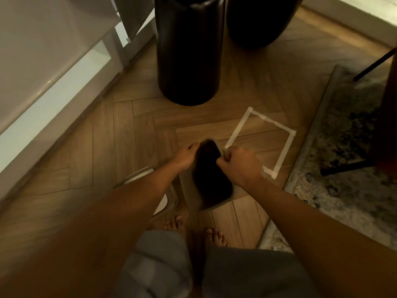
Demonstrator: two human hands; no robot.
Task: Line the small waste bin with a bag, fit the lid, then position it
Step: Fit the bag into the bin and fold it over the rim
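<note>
The bin (211,186) is standing on the wood floor (120,134), just in front of the person's bare feet (193,229). Its open mouth is showing a dark inside; whether that is a bag or shadow, I cannot tell. The left hand (187,157) is curling its fingers over the bin's far-left rim, pinching the edge. The right hand (240,163) is closing into a fist on the far-right rim, gripping a thin pale edge there. The lid (167,198) is lying flat just left of the bin, partly under the left forearm. A tape square (264,134) is marking the floor just beyond the bin, to its right. Two tall dark vases (189,50) are standing well beyond the bin.
</note>
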